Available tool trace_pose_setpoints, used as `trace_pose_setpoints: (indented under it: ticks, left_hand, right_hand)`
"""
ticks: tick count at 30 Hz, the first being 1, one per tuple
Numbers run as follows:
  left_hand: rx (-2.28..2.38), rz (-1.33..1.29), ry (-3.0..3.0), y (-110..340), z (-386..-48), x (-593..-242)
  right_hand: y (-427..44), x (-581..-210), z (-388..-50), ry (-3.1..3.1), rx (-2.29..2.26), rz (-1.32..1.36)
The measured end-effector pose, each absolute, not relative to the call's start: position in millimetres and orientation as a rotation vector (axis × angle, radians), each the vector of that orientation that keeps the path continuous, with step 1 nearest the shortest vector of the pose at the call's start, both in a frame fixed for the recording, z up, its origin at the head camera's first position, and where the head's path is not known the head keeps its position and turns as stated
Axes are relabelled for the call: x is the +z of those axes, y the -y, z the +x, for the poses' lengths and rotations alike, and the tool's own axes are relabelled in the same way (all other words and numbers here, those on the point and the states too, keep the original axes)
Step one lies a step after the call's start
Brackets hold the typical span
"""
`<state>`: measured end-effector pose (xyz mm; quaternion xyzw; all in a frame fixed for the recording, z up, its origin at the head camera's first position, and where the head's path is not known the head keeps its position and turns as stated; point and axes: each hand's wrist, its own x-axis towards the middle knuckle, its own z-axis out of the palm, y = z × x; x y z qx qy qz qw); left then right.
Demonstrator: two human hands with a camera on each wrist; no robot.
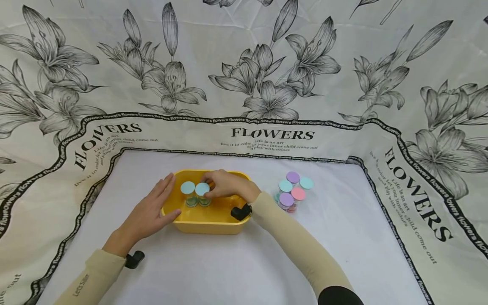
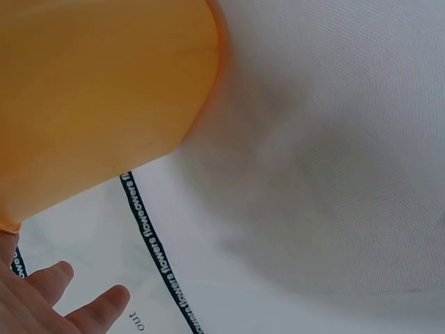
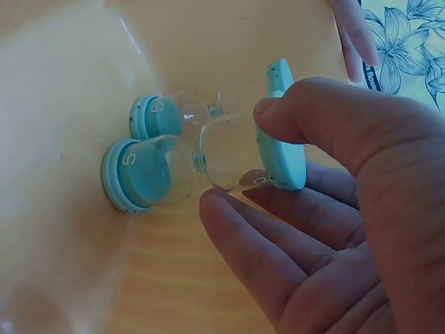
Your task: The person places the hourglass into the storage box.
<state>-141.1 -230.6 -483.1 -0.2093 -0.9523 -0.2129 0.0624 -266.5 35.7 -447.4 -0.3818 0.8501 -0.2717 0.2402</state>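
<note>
Two small sand timers with light teal caps stand upright side by side in a yellow plastic tub (image 1: 207, 228). My right hand (image 1: 225, 185) reaches into the tub and pinches the right-hand sand timer (image 1: 202, 189) by its top cap. In the right wrist view, the thumb presses that cap (image 3: 286, 160), fingers lie along the clear glass, and a "5" marks the teal base. The other sand timer (image 1: 188, 188) stands just left of it, with no hand on it. At the tub's left rim, my left hand (image 1: 148, 209) rests with straight fingers and the thumb at the near corner.
Right of the tub, a cluster of more sand timers stands on the white tabletop, with purple caps (image 1: 292, 177), teal caps (image 1: 306, 183) and a pink cap (image 1: 298, 193). A flower-printed cloth (image 1: 267, 84) borders the table behind and at the sides.
</note>
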Motion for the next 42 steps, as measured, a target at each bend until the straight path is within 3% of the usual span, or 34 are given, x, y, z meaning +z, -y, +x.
trace_pose_setpoints:
  ticks: [12,20,29,42]
  left_hand:
    - [-0.645,-0.629,2.864,231,-142,-485]
    - [-0.65,-0.615,2.862,231,-141,-486]
    - [-0.658,-0.622,2.841,230,-141,-487]
    - [-0.662,-0.629,2.816,230,-141,-490]
  right_hand:
    - [-37,-443,-267,-2.291,-0.796,-1.045]
    - [-62,-405,-263,-2.29,-0.978,-1.045]
    - [-146,-380,-250,-2.522,-1.315,-0.914]
    - [-272,-419,-215,-2.911,-1.513,-0.469]
